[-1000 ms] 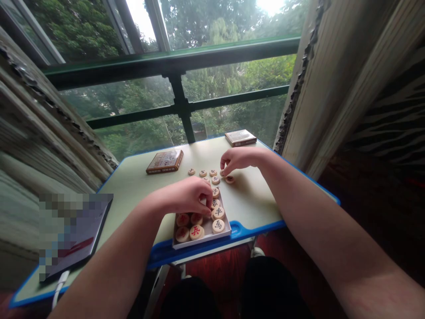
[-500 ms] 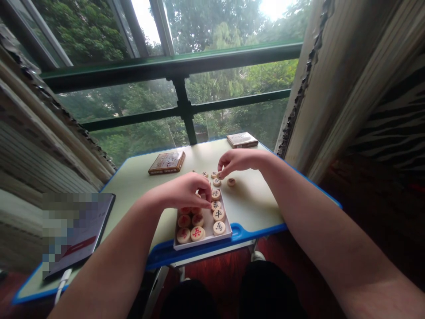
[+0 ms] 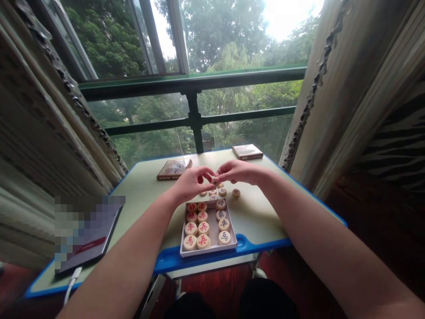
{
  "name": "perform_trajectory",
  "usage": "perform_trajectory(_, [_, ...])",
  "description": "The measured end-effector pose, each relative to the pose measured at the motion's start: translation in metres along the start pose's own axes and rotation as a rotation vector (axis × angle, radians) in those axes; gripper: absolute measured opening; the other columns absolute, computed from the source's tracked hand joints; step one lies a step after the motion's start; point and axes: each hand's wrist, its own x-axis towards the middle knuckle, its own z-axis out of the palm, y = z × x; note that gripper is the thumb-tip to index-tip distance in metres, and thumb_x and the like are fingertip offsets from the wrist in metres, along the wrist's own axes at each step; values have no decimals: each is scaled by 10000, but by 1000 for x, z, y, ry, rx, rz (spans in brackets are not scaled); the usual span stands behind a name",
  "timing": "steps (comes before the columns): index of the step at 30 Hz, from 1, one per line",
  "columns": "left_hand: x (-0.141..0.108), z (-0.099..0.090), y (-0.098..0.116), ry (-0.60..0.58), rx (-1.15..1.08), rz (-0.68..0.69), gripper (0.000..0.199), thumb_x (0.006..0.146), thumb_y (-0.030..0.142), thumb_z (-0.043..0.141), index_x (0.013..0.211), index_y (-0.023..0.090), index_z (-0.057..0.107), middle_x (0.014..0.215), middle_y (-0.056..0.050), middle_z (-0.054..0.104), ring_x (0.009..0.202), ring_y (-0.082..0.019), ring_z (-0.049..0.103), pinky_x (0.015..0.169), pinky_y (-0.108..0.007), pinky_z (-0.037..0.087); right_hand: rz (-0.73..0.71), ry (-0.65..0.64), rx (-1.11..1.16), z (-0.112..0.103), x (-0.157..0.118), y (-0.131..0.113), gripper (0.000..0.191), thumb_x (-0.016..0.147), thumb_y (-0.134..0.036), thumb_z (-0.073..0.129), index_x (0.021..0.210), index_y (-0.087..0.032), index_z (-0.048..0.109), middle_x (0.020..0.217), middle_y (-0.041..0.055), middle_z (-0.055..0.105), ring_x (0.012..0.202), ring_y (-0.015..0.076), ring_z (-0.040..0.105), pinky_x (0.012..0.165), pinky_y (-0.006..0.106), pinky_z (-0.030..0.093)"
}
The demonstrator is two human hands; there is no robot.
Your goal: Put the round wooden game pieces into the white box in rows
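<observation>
My right hand (image 3: 236,172) pinches a Chinese chess piece (image 3: 214,180) between thumb and fingertips. My left hand (image 3: 195,181) meets it there, thumb and forefinger apart around the piece; whether they touch it I cannot tell. Below the hands lie several loose pieces with dark characters, one piece (image 3: 236,192) apart on the right. Nearer me stands a shallow white box (image 3: 212,252). Red-lettered pieces such as a red piece (image 3: 203,241) fill two columns on its left. A column of black-lettered pieces, with a black piece (image 3: 225,238) nearest me, runs along its right side.
All this is on a pale folding table (image 3: 262,212) with a blue edge. Behind are a flat brown box (image 3: 174,169) at left and another flat box (image 3: 247,151) at right. A dark tablet-like device (image 3: 102,239) with a white cable (image 3: 73,279) lies at left.
My left hand has moved up from over the box to my right hand, uncovering the red pieces. My right hand has lifted a piece from the loose group. The view has shifted slightly.
</observation>
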Motion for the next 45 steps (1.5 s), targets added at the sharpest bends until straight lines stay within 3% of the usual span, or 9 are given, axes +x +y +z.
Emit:
perform_trajectory(6, [6,-3,-13,157,-117,-55,326,641,350,710,884,149,627,796,-48,649,581,-108,530,519,-229,420,-28,165,50,-1,2,0,366,654,-455,672,850,-146,656,707,4,543,574,73,390,486,215,292])
perform_trajectory(10, [9,-3,-22,271,-248,-67,372,588,332,753,856,141,578,806,-43,629,607,-110,550,535,-236,452,-20,157,-2,2,0,-4,374,640,-454,689,845,-142,663,700,6,545,594,80,408,489,214,287])
perform_trajectory(14, [8,1,-23,233,-300,-35,380,550,311,782,805,146,553,714,-2,598,527,-74,497,474,-202,408,-51,123,42,9,1,-4,421,663,-516,650,846,-137,653,630,-21,481,526,64,348,450,220,233])
perform_trajectory(20, [7,4,-20,185,-370,-33,460,584,324,766,972,155,588,719,-7,606,570,-89,521,522,-220,437,-43,152,68,8,3,-1,368,664,-491,651,794,-147,641,591,-37,445,481,56,312,431,224,209])
perform_trajectory(26, [8,3,-20,261,-305,-14,418,578,315,769,903,146,566,714,-9,594,598,-103,542,523,-217,443,-164,193,87,11,3,-5,408,622,-499,686,801,-136,631,628,-25,497,533,68,385,472,220,277])
perform_trajectory(34, [6,7,-17,278,-141,80,361,606,320,746,834,164,514,663,22,551,524,-72,468,460,-183,368,-261,383,-180,23,3,-8,403,632,-495,670,782,-122,640,581,-31,466,524,76,382,468,222,264])
perform_trajectory(38, [5,8,-14,258,-109,90,325,627,320,728,812,165,511,644,22,559,510,-71,460,458,-184,361,-246,420,-272,26,2,-9,336,657,-452,654,751,-129,637,574,-29,475,517,75,381,467,218,259])
perform_trajectory(45, [5,8,-16,259,-136,110,348,664,325,699,947,155,590,800,-41,650,502,-69,477,456,-200,388,-177,482,-329,23,-1,-13,368,683,-488,606,697,-123,653,563,1,511,522,94,417,491,238,275])
